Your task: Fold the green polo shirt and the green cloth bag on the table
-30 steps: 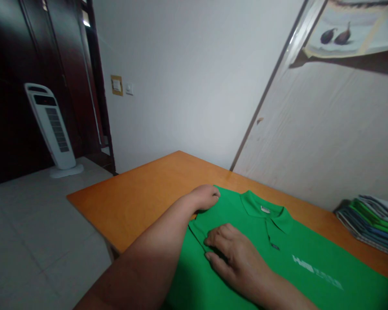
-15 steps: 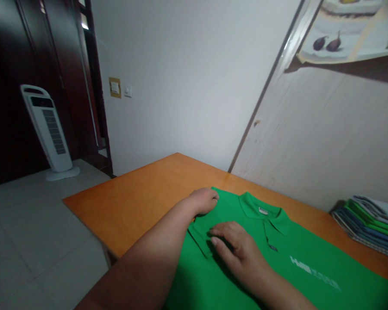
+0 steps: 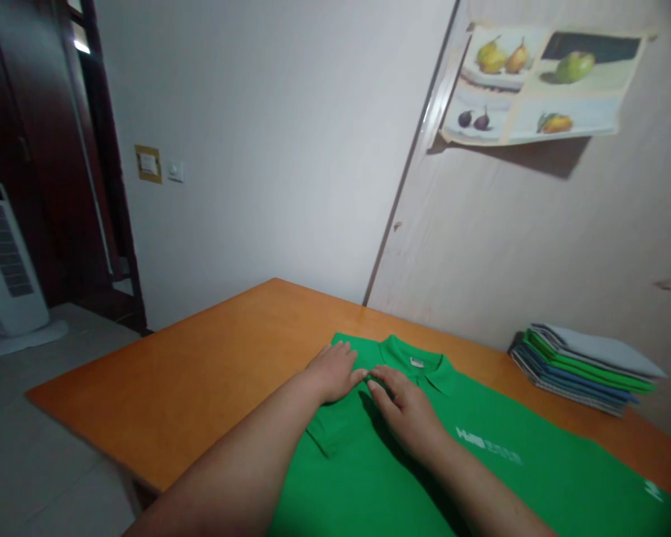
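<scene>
Though near the right hand (image 3: 407,414), left hand (image 3: 335,371) on green shirt (image 3: 508,425).

Room, indoors. Left wall (image 3: 268,149): pale, plain; carries a switch plate (image 3: 148,164) on a yellowish backing, smaller white fitting (image 3: 175,171) just to its right. Dark strip (image 3: 394,209) divides it from right wall section (image 3: 481,239), off-white, faintly streaked, scuffed. Poster (image 3: 542,88) mounted high there: four panels of painted fruit, lower edge casting a shadow. Far left: dark reddish-brown door panels (image 3: 33,127), glossy; small bright patch of light near top. Pale tower appliance (image 3: 8,261) stands before them on light tiled floor (image 3: 67,447). Orange-brown wooden table (image 3: 201,388), smooth top, far edge along the wall. Light dim, brightest mid-wall.
</scene>
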A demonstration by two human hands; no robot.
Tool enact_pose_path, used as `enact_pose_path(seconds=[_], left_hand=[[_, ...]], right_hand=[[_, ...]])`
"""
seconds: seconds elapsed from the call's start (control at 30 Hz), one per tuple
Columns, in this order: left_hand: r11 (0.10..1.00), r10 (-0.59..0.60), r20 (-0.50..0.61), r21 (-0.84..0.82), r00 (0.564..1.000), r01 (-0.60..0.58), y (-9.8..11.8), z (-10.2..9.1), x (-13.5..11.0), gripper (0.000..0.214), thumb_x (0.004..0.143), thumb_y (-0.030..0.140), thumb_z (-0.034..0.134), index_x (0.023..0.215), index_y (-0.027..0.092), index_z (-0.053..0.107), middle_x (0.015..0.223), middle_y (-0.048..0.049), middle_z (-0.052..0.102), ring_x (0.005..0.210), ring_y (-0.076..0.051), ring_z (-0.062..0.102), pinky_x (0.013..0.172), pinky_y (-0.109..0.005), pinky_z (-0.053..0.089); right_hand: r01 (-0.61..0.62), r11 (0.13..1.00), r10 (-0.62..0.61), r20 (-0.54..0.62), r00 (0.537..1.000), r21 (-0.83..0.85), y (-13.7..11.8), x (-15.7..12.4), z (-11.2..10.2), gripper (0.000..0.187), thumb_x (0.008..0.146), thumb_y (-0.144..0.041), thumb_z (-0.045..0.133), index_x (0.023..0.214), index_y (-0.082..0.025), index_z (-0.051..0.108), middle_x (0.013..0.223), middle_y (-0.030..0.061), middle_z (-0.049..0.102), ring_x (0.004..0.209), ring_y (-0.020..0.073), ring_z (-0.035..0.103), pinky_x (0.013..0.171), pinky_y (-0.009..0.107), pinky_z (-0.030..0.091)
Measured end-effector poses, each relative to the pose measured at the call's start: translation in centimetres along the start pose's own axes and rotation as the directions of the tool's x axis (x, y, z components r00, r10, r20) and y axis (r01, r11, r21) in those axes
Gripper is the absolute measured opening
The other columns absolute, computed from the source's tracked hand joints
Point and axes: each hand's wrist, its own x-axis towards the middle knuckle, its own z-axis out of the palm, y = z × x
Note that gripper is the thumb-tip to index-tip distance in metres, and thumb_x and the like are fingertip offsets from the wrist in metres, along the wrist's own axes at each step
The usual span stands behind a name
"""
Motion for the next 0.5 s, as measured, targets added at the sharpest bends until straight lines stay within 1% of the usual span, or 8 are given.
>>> enact_pose_path(seconds=[0.07, 0.13, 0.2, 0.27, 0.37, 0.43, 0.5], left_hand=[[0.999, -0.037, 0.059, -0.003, 0.998, 0.037, 0.2, 0.2, -0.2, 0.074, 0.095, 0.066, 0.033, 0.146, 0.012, 0.044, 0.156, -0.0194, 0.035, 0.146, -0.034, 0.028, 0.117, -0.050, 0.025], [0.998, -0.055, 0.101, 0.003, 0.993, 0.055, 0.3, 0.3, -0.3, 0.081, 0.093, 0.070, 0.031, 0.150, 0.012, 0.037, 0.159, -0.0196, 0.028, 0.148, -0.034, 0.022, 0.118, -0.052, 0.021], [0.998, -0.060, 0.116, 0.008, 0.991, 0.059, 0.4, 0.5, -0.2, 0.083, 0.093, 0.071, 0.031, 0.152, 0.012, 0.034, 0.160, -0.0197, 0.025, 0.149, -0.034, 0.019, 0.118, -0.053, 0.018], [0.998, -0.059, 0.104, -0.009, 0.993, 0.060, 0.4, 0.7, -0.1, 0.082, 0.092, 0.071, 0.033, 0.151, 0.014, 0.035, 0.160, -0.0191, 0.025, 0.149, -0.033, 0.019, 0.118, -0.053, 0.017], [0.991, -0.055, 0.059, -0.117, 0.997, 0.062, 0.0, 0.6, 0.2, 0.073, 0.091, 0.064, 0.045, 0.145, 0.014, 0.044, 0.157, -0.0191, 0.033, 0.148, -0.033, 0.025, 0.117, -0.050, 0.021], [0.979, -0.079, 0.020, -0.188, 0.997, 0.081, -0.7, -0.1, 0.2, 0.062, 0.092, 0.054, 0.049, 0.139, 0.014, 0.051, 0.152, -0.0184, 0.043, 0.143, -0.031, 0.036, 0.115, -0.044, 0.028], [0.968, -0.124, -0.025, -0.223, 0.992, 0.116, -1.6, -1.3, -0.2, 0.048, 0.094, 0.044, 0.048, 0.132, 0.015, 0.057, 0.142, -0.0155, 0.055, 0.132, -0.027, 0.049, 0.107, -0.038, 0.038]], right_hand=[[-0.078, 0.995, 0.079, 0.004, 0.997, -0.064, 1.0, 0.0, -0.4, 0.048, 0.096, -0.050, 0.046, 0.126, -0.017, 0.065, 0.135, 0.0142, 0.062, 0.133, 0.0286, 0.049, 0.112, 0.046, 0.037], [-0.134, 0.984, 0.139, 0.036, 0.990, -0.115, 1.9, 0.0, -0.7, 0.053, 0.096, -0.052, 0.045, 0.129, -0.014, 0.063, 0.139, 0.0161, 0.058, 0.138, 0.0298, 0.044, 0.114, 0.047, 0.034], [-0.162, 0.976, 0.174, 0.078, 0.982, -0.149, 2.5, 0.0, -0.7, 0.056, 0.096, -0.052, 0.043, 0.131, -0.012, 0.061, 0.143, 0.0178, 0.054, 0.140, 0.0302, 0.041, 0.115, 0.047, 0.032], [-0.170, 0.972, 0.188, 0.104, 0.977, -0.161, 2.5, 0.3, -0.4, 0.059, 0.097, -0.053, 0.041, 0.133, -0.010, 0.060, 0.146, 0.0184, 0.050, 0.141, 0.0297, 0.039, 0.116, 0.046, 0.032], [-0.152, 0.979, 0.167, 0.106, 0.980, -0.134, 1.9, 1.1, 0.3, 0.059, 0.098, -0.051, 0.039, 0.135, -0.010, 0.058, 0.147, 0.0177, 0.049, 0.142, 0.0284, 0.038, 0.116, 0.045, 0.032], [-0.112, 0.990, 0.120, 0.098, 0.988, -0.087, 1.2, 1.9, 0.8, 0.056, 0.098, -0.049, 0.038, 0.135, -0.011, 0.059, 0.146, 0.0158, 0.051, 0.141, 0.0268, 0.040, 0.116, 0.045, 0.032], [-0.058, 0.998, 0.062, 0.105, 0.993, -0.038, 0.5, 2.8, 1.3, 0.052, 0.099, -0.045, 0.037, 0.133, -0.014, 0.060, 0.142, 0.0134, 0.055, 0.138, 0.0246, 0.044, 0.116, 0.043, 0.034]])
